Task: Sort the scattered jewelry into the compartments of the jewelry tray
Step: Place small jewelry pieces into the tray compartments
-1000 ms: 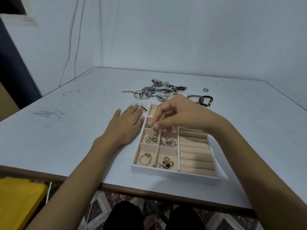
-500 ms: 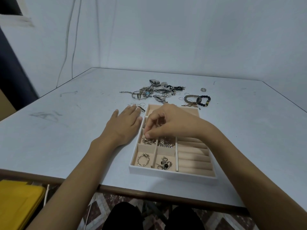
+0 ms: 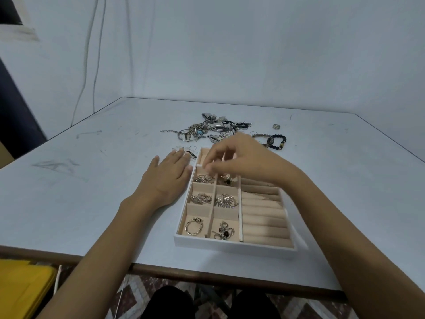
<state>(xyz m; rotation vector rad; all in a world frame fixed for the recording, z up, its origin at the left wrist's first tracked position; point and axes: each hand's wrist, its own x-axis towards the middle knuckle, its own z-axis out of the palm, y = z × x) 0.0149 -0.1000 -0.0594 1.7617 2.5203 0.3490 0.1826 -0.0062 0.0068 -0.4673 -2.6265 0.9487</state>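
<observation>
— Where does the jewelry tray lie?
— Near the front edge of the table, long axis running away toward the loose jewelry beyond.
— And the hands?
— Flat beside its left wall, the left hand; over the far compartments, the right hand, fingertips pinched, contents indiscernible.

Pale grey scuffed table, brown front edge. White jewelry tray near front edge, right of centre. Tangled jewelry pile toward far edge; beaded bracelets just right; small ring apart. Left grip flat beside tray.
</observation>
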